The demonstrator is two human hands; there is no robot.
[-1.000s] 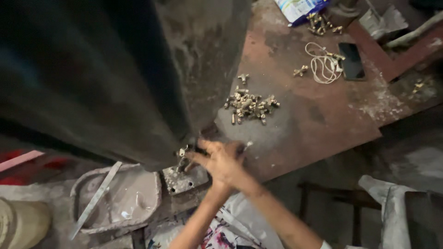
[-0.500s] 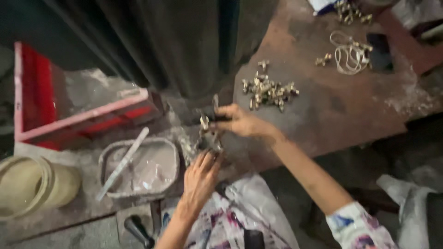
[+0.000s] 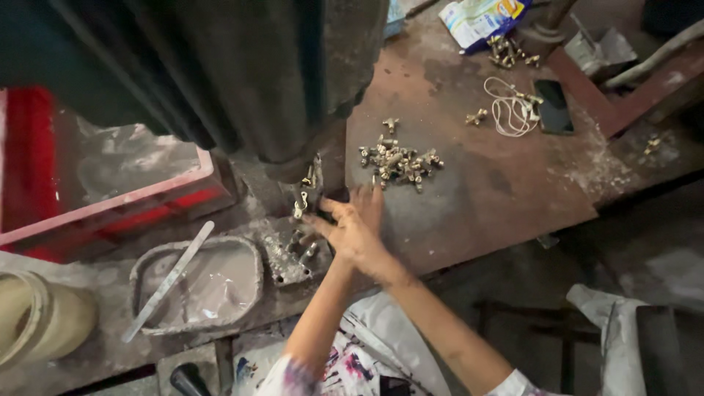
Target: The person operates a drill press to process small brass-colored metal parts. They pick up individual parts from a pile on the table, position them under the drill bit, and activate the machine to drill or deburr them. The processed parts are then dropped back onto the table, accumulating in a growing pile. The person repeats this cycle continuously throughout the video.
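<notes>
Both hands (image 3: 352, 231) crowd under the machine head (image 3: 293, 88), fingers spread, grip unclear, beside the fixture (image 3: 290, 257).

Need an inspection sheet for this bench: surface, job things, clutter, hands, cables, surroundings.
Surface: rusty metal table, dusty, stained.
Job's things: small brass fittings at the press base; loose pile of fittings to the right.
Clutter: grey tray with a flat stick; red crate; phone; printed packet.
Hands: right hand at the press base; left hand hidden behind it.
Cables: white cord coiled beside the phone.
Surroundings: pale bucket, lower left.
</notes>
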